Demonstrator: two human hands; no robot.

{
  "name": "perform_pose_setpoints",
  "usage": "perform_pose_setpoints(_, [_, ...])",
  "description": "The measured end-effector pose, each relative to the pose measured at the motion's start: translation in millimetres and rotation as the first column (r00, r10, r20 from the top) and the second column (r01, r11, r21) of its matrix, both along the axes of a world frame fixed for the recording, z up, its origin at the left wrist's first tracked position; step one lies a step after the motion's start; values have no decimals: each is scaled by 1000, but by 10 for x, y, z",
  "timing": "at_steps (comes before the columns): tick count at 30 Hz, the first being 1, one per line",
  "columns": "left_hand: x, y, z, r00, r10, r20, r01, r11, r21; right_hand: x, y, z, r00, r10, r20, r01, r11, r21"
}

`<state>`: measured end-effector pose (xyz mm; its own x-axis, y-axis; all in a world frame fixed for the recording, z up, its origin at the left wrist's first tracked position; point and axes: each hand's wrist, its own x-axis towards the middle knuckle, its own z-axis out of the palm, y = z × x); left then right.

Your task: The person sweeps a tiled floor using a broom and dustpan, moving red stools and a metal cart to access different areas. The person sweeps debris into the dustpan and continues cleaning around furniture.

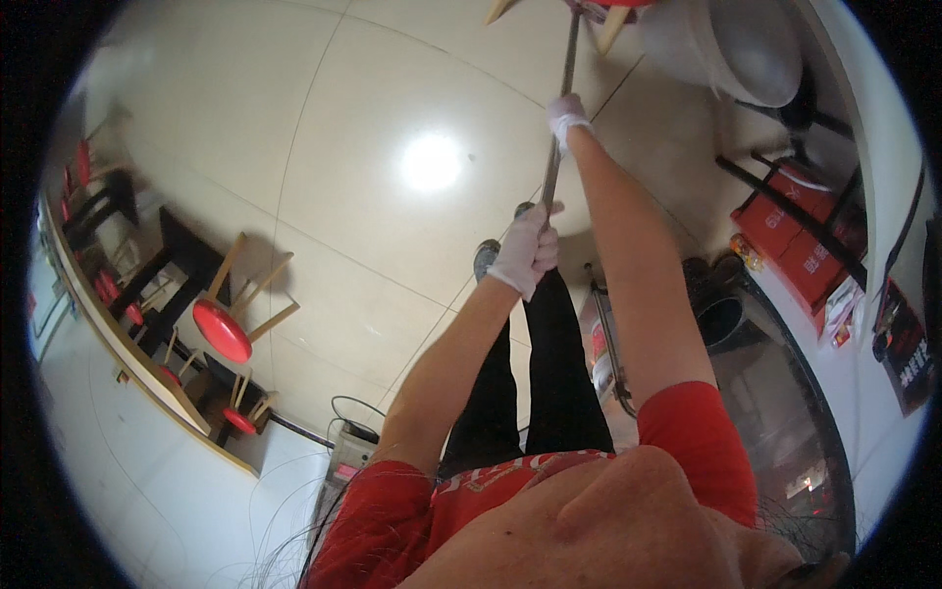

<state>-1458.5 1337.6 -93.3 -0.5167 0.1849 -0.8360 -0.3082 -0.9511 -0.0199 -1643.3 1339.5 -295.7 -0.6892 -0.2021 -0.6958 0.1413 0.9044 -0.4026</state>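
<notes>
My left hand [526, 250], in a white glove, grips the lower part of a long metal-looking pole [570, 62]. My right hand [568, 118], gloved in white too, is closed around the same pole farther out. The pole slants away from me over the tiled floor [383, 147]. Its far end meets a dark reddish piece beside a red-seated stool [612, 29] at the top edge; that end is too cut off to tell what tool it is. Below the hands show my black trouser legs and shoes [486, 258].
A red-topped wooden stool [223, 331] lies tipped or appears so at the left, near dark table legs [184, 258] and more stools. To the right are a translucent plastic bin [758, 51], a red box [795, 228] bearing writing, and a black-edged glossy surface [765, 412].
</notes>
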Motion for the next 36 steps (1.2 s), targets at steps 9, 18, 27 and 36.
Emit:
perform_pose_setpoints(9, [725,-75,590,989,35,141,-31,999,-28,1105,-108,483,976,-175,129,175,984,17])
perform_pose_setpoints(18, [1143,-582,1101,959,-175,221,178,984,6,1729,-212,615,858,512,31,-513,858,26])
perform_pose_setpoints(27, [2077,-699,1970,796,-309,521,406,910,-81,4205,-371,-212,809,586,-49,-587,803,-99])
perform_pose_setpoints(36, [2515,-720,1896,971,147,186,-110,974,-195,3478,-1292,1074,978,-30,204,88,956,-281])
